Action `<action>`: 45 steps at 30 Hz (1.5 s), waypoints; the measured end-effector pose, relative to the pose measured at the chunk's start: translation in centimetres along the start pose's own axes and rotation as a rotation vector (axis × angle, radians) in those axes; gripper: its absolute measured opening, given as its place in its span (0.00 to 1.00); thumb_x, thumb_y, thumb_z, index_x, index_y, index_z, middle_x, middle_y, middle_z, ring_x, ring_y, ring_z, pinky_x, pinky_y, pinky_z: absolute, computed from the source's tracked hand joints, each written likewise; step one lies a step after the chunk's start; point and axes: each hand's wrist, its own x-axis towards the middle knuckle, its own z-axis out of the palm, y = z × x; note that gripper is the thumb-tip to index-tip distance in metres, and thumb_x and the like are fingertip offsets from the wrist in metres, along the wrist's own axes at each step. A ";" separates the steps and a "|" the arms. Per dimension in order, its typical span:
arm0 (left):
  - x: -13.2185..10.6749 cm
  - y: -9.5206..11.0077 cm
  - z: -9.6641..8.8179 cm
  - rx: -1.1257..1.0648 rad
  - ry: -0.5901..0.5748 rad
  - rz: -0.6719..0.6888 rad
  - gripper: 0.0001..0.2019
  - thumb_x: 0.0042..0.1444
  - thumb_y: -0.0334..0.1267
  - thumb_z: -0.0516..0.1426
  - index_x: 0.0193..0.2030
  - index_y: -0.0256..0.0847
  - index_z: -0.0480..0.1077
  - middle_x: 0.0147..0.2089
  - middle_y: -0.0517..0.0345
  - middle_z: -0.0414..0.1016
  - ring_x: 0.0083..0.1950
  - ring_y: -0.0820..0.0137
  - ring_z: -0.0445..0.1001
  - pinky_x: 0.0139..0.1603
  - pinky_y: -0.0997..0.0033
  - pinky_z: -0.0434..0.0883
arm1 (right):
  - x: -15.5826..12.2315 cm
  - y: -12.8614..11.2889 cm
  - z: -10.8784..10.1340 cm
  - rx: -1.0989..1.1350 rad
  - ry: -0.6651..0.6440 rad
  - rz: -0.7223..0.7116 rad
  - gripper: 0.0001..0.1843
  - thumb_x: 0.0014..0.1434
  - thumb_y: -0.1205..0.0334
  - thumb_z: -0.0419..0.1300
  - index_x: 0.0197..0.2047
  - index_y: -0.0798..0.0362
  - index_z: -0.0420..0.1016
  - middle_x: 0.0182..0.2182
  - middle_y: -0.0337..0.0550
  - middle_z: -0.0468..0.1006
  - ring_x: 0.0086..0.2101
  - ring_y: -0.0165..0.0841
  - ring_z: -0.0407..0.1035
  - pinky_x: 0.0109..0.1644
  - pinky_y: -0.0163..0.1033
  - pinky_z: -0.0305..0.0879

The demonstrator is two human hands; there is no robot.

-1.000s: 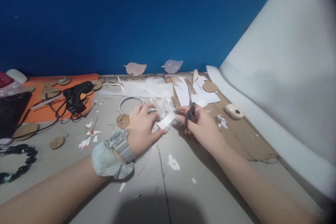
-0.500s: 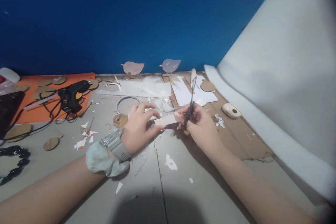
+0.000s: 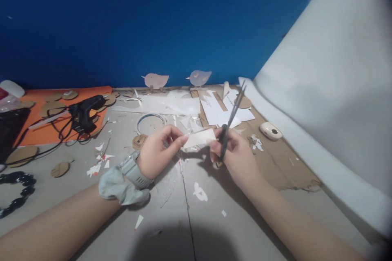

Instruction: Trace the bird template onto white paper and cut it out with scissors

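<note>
My left hand [image 3: 157,149] pinches the left end of a small pale paper piece [image 3: 199,137], held above the grey table [image 3: 171,228]. My right hand [image 3: 237,155] grips a pair of dark scissors [image 3: 232,115], their blades pointing up and away to the right. Fingers of the right hand also touch the right end of the paper piece. A silver watch [image 3: 132,165] and a pale scrunchie [image 3: 118,185] sit on my left wrist.
A black glue gun [image 3: 84,110] with its cord lies on an orange sheet [image 3: 39,130] at the left. Two paper birds [image 3: 156,80] stand against the blue wall. White sheets, a wire ring [image 3: 150,119], cardboard discs and paper scraps litter the table. A large white roll [image 3: 330,102] rises at the right.
Both hands have lifted the paper piece slightly and turned it flatter toward me. The scissors have tilted from upright to leaning right.
</note>
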 end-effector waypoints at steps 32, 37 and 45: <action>-0.4 0.7 -0.1 -0.014 -0.181 0.089 0.12 0.64 0.39 0.45 0.31 0.40 0.62 0.26 0.63 0.68 0.29 0.76 0.68 0.34 0.76 0.64 | -0.5 0.3 -1.6 0.124 -0.271 0.114 0.21 0.54 0.39 0.54 0.34 0.50 0.63 0.24 0.37 0.70 0.18 0.28 0.64 0.18 0.33 0.58; -0.2 0.5 -0.4 0.024 0.051 0.085 0.11 0.64 0.39 0.44 0.31 0.40 0.61 0.26 0.64 0.66 0.28 0.76 0.65 0.32 0.76 0.63 | -0.9 -0.5 -1.9 0.203 -0.519 0.227 0.28 0.54 0.32 0.47 0.35 0.51 0.62 0.24 0.36 0.68 0.16 0.24 0.60 0.17 0.31 0.56; -0.3 0.2 -0.6 0.092 0.160 0.103 0.13 0.64 0.39 0.42 0.29 0.41 0.59 0.26 0.62 0.62 0.28 0.74 0.63 0.32 0.73 0.63 | -2.2 -0.7 -1.6 -0.190 -0.774 0.405 0.19 0.61 0.45 0.49 0.30 0.54 0.61 0.19 0.34 0.63 0.18 0.23 0.56 0.21 0.30 0.56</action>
